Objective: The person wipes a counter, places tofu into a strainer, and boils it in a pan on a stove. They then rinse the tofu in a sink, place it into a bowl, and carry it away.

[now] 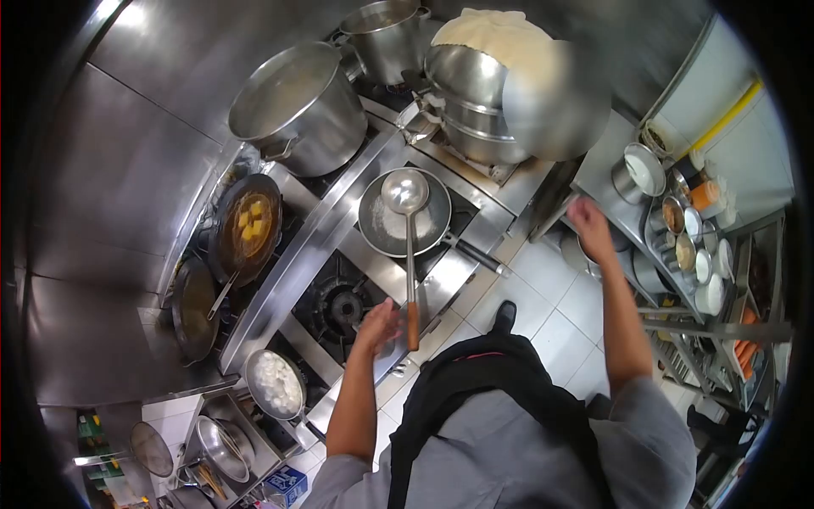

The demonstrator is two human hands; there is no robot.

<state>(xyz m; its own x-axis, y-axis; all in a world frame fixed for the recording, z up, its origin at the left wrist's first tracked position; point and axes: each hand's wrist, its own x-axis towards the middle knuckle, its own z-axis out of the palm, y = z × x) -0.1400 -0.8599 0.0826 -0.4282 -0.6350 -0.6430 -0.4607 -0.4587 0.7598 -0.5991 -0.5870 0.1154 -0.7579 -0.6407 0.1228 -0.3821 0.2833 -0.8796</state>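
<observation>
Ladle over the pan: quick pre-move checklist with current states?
1. Left hand at ladle handle: ok; closed grip: cannot tell.
2. Ladle bowl over pan: ok.
3. Pan seated on its burner: ok.
4. Right hand free, near the condiment containers: ok.
5. Open burner by left hand unlit: cannot tell.
6. Pan handle juts toward the floor aisle: not ok.

Steel stove range (326, 225), frying pan (398, 225), stockpot (297, 106), dark wok (246, 225), stacked steamer pots (475, 106)

Bright overhead light — glare on the steel wall (144, 161). Strong fisheye bending, black vignette at edges; right hand (589, 227) slightly motion-blurred.
</observation>
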